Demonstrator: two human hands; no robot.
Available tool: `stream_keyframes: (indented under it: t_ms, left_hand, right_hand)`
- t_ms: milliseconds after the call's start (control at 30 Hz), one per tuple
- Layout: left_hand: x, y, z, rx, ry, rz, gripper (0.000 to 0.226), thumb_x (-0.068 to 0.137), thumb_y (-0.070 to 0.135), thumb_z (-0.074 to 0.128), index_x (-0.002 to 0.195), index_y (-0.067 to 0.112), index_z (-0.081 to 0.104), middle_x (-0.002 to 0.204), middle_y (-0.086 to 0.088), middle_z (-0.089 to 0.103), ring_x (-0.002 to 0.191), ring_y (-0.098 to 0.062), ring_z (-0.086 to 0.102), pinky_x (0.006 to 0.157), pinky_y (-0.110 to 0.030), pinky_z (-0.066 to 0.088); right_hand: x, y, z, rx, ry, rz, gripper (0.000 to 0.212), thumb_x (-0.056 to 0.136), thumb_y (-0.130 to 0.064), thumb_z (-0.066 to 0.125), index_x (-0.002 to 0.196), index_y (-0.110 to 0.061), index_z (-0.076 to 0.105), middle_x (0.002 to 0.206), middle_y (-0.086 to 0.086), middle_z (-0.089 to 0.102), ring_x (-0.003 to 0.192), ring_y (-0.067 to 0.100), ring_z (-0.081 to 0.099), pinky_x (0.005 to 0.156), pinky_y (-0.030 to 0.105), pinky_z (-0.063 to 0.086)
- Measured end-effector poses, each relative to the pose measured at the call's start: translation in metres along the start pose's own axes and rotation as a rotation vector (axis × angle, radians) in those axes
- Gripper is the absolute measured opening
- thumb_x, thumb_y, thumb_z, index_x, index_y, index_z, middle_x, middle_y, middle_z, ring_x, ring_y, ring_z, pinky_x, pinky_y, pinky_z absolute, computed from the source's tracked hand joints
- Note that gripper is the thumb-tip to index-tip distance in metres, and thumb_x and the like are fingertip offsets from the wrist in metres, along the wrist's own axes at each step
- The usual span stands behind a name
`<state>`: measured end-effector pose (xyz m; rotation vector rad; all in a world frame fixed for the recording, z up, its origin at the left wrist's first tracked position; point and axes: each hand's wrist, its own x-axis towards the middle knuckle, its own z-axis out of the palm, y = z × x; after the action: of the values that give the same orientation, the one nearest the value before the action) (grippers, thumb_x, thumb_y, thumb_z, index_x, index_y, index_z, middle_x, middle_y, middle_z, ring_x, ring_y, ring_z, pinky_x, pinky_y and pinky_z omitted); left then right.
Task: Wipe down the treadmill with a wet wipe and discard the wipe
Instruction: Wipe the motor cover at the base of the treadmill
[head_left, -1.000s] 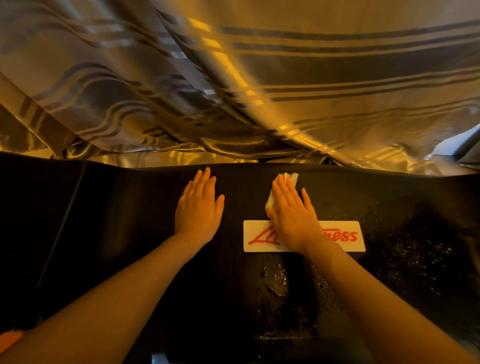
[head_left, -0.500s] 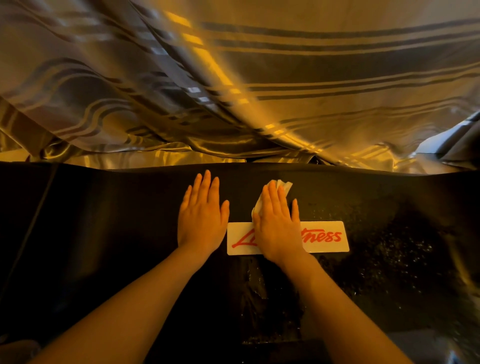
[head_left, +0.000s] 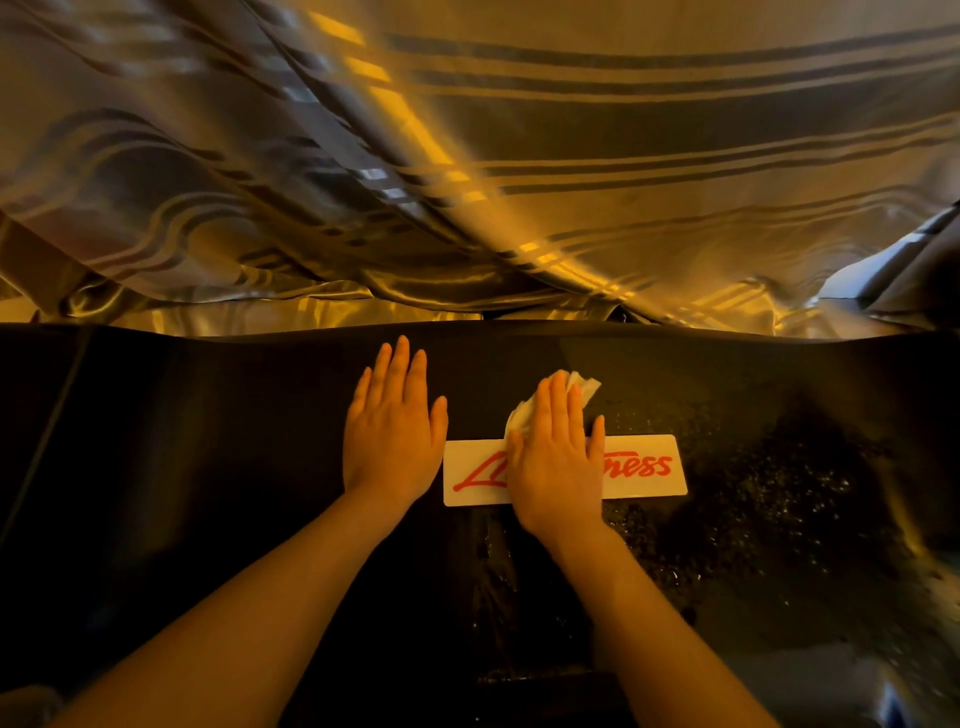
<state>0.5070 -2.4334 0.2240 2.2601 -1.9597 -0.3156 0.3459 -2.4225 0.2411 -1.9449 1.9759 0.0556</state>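
A: Pressing down with straight fingers (head_left: 558, 410), your right hand (head_left: 556, 467) has the wet wipe (head_left: 582, 387) flat beneath it; nothing is curled round the wipe, only laid on it.

B: And your left hand (head_left: 392, 441)?

A: Flat too, fingers straight and together, resting on the black treadmill belt (head_left: 208, 467) just left of the logo sticker (head_left: 644, 467). It holds nothing.

B: Where exactly is the wipe?

A: Bunched at the sticker's upper edge, white folds poking out past your fingertips. Your palm hides the middle letters of the red script.

B: How far along are you?

A: Partway, I'd judge. Right of the sticker and below it the belt glistens with droplets and streaks, so that side looks wiped. Left of the sticker it looks dull and dry, probably untouched. Discarding hasn't happened; no bin is visible.

B: Beyond the belt?

A: Striped shiny curtain (head_left: 571, 156), hanging above the sticker's far side.
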Motion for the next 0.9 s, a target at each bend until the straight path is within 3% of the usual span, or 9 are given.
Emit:
stream_keyframes:
  t_ms: [333,567,700,900]
  left_hand:
    - [0.000,0.000,0.000,-0.013,0.019,0.007,0.059,0.103,0.041,0.030,0.155,0.016,0.018,0.164,-0.006,0.007,0.151,-0.020,0.000,0.121,-0.036,0.003]
    - [0.001,0.001,0.000,0.005,0.007,0.002,0.060,0.103,0.042,0.028,0.155,0.017,0.015,0.164,-0.005,0.003,0.151,-0.020,-0.003,0.122,-0.037,0.002]
    - [0.000,0.001,0.000,0.016,-0.003,0.005,0.060,0.103,0.043,0.026,0.156,0.016,0.013,0.164,-0.006,0.001,0.151,-0.020,-0.005,0.123,-0.038,0.003]
    - [0.000,0.001,0.002,0.023,0.010,0.004,0.060,0.103,0.042,0.027,0.156,0.016,0.015,0.164,-0.006,0.002,0.151,-0.020,-0.003,0.122,-0.037,0.002]
  right_hand:
    - [0.056,0.000,-0.014,0.003,0.007,-0.023,0.065,0.105,-0.045,0.019,0.156,-0.015,-0.009,0.164,0.004,-0.018,0.149,0.018,-0.021,0.118,0.043,-0.014]
    - [0.020,0.018,-0.001,0.066,0.149,0.004,0.059,0.106,-0.039,0.028,0.158,-0.017,0.008,0.166,0.000,-0.002,0.151,0.013,-0.010,0.120,0.037,-0.008]
    - [0.010,0.023,0.001,0.096,0.136,0.008,0.058,0.107,-0.034,0.030,0.157,-0.017,0.008,0.166,0.000,-0.002,0.150,0.013,-0.011,0.119,0.036,-0.009]
    - [0.062,0.024,-0.019,0.054,0.064,-0.071,0.061,0.107,-0.035,0.030,0.158,-0.015,0.004,0.166,0.004,-0.005,0.151,0.017,-0.010,0.120,0.040,-0.007]
